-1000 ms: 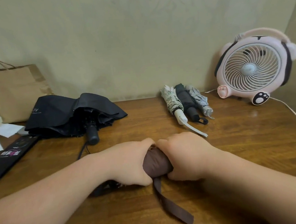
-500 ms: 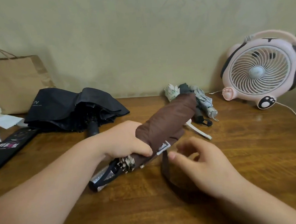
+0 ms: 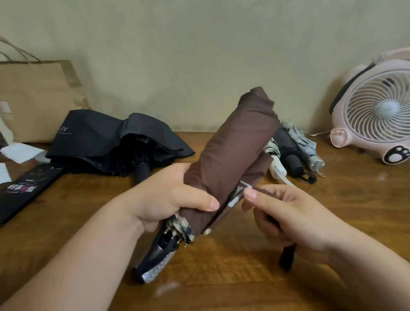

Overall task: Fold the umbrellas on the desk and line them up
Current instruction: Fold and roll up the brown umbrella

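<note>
Strapping seems the step: near, above the desk (image 3: 213, 300), left hand (image 3: 168, 199) grips the rolled brown umbrella (image 3: 231, 152), tilted; right hand (image 3: 292, 214) pinches its strap (image 3: 287, 257). Next, wind it snug and fasten. Farther: folded row (image 3: 289, 147) right, black umbrella (image 3: 102, 142) loose left.

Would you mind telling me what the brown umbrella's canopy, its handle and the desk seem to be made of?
The brown umbrella canopy looks like thin synthetic fabric, matte, with soft creases. Its handle seems hard plastic, glossy black with a dotted silver strip. The desk appears wood or veneer, semi-gloss: grain and faint reflections show.
</note>
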Action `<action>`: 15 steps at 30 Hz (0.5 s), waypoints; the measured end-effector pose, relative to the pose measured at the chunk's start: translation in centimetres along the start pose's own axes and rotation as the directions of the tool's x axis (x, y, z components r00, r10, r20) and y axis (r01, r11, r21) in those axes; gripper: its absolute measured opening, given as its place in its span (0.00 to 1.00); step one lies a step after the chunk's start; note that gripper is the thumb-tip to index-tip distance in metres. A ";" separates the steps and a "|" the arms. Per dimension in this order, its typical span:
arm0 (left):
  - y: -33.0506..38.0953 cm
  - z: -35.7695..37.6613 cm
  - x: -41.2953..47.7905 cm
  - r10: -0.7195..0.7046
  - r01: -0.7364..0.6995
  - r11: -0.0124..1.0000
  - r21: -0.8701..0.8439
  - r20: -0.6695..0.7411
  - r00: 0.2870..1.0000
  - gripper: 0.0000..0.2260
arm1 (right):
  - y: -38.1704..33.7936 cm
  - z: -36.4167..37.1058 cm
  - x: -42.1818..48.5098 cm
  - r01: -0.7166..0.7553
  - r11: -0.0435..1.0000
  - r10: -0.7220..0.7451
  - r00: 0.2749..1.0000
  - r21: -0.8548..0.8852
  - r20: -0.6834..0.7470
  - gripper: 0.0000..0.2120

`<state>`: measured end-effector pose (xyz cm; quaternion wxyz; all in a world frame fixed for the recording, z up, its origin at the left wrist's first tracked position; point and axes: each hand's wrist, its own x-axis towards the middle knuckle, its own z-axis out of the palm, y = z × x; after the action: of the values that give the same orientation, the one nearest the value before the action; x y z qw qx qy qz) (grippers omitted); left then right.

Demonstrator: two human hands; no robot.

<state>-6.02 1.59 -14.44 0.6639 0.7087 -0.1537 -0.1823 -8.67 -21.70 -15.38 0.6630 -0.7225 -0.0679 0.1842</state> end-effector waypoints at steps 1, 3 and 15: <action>0.1 -0.1 -0.2 0.012 -0.012 0.999 -0.040 -0.002 1.000 0.20 | 0.1 0.0 0.0 -0.001 1.000 0.000 1.000 -0.026 -0.030 0.31; 0.2 -0.4 -0.5 0.031 -0.031 0.992 -0.123 -0.003 1.000 0.19 | 0.2 0.0 -0.1 0.027 0.995 -0.035 0.995 -0.093 -0.091 0.30; -0.5 -1.2 -0.8 0.000 0.006 0.965 -0.261 0.022 1.000 0.20 | -1.2 2.2 1.6 0.158 0.873 -0.265 0.947 -0.461 -0.179 0.12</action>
<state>-6.13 3.08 -14.84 0.7493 0.6135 -0.1346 -0.2099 -7.82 -19.02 -14.56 0.5016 -0.8584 -0.1076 0.0026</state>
